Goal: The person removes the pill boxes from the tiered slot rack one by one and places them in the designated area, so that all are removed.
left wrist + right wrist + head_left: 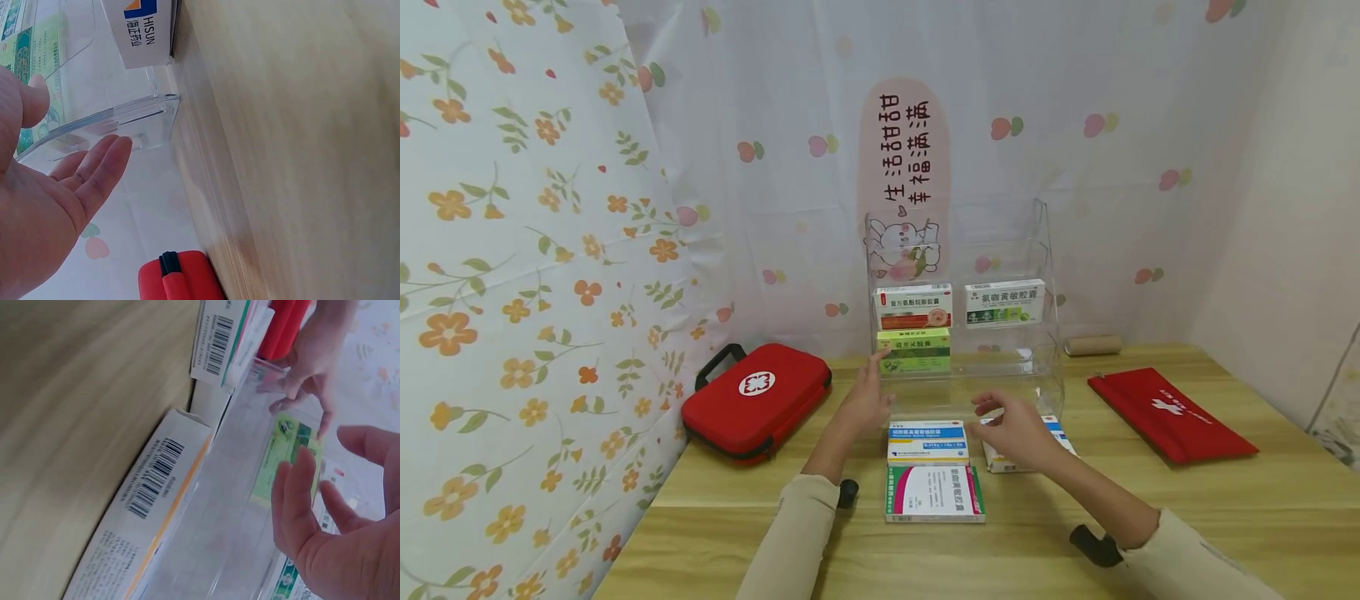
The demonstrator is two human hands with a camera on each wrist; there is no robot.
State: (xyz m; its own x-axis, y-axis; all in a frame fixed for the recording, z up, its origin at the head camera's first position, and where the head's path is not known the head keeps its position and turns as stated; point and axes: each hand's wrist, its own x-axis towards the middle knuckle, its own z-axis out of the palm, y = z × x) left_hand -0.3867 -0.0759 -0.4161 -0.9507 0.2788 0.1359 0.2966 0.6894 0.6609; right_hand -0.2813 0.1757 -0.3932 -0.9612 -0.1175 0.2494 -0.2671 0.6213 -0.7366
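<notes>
**At the foot of the clear rack: both hands empty**

Between your hands, the blue-and-white box (pixel 928 441) lies flat on the desk (pixel 1150 533), just near of the clear rack (pixel 1045 250). Your left hand (pixel 867 398) hovers by the green box (pixel 914 351) on the lowest shelf, fingers straight and apart. Your right hand (pixel 1017 429) hangs over another box, fingers loosely spread, holding nothing. A careless sweep could nudge the light rack and topple its boxes.
</notes>
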